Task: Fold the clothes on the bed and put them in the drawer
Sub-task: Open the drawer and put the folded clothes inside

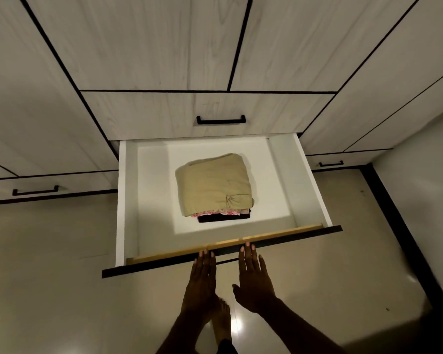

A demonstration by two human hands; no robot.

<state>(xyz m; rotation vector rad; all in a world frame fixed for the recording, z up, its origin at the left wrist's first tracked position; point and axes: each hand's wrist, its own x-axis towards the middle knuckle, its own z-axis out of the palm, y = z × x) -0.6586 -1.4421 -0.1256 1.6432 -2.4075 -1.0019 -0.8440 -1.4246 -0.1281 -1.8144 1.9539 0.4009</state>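
Both hands flat on drawer front (279,240), clothes stack (214,185) squarish

Both arms reach forward and down toward the drawer front (266,240). The left hand (202,279) and the right hand (253,274) lie side by side, palms down, fingers straight, their fingertips touching that front's top edge. A bare foot (221,320) shows beneath the left wrist.

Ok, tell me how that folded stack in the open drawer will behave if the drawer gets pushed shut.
The folded stack is soft cloth lying flat, so it probably won't roll or tip. It sits apart from the drawer walls, so a hard shove might slide it. The beige top piece looks thick and may sag over the thinner layers.
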